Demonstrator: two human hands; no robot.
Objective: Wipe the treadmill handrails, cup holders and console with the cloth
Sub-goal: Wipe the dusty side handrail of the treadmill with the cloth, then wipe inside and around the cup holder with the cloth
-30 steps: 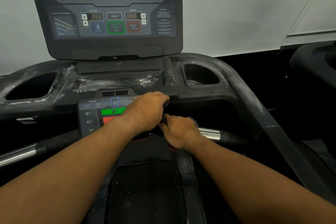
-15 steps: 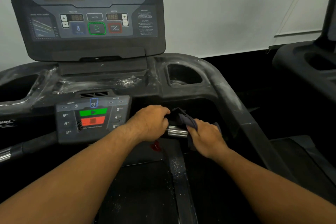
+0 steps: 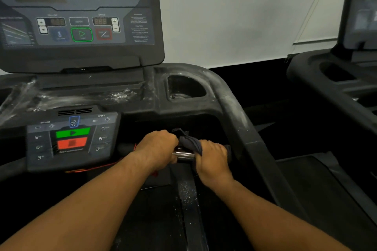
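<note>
The left hand (image 3: 158, 149) curls its grip round the chrome handrail (image 3: 183, 155). At its 3 o'clock, the right hand (image 3: 212, 156) has its grip closed on the dark cloth (image 3: 190, 142), wrapped over the same bar. The dusty cup holder (image 3: 184, 87) sits at 12 o'clock from the hands, the console (image 3: 77, 16) at 10.

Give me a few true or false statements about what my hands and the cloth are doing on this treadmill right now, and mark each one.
1. The right hand grips the cloth on the handlebar. True.
2. The cloth is white. False: it is dark blue-grey.
3. The left hand presses the green button. False: it grips the handlebar, right of that button.
4. Whitish smears show round the right cup holder. True.
</note>
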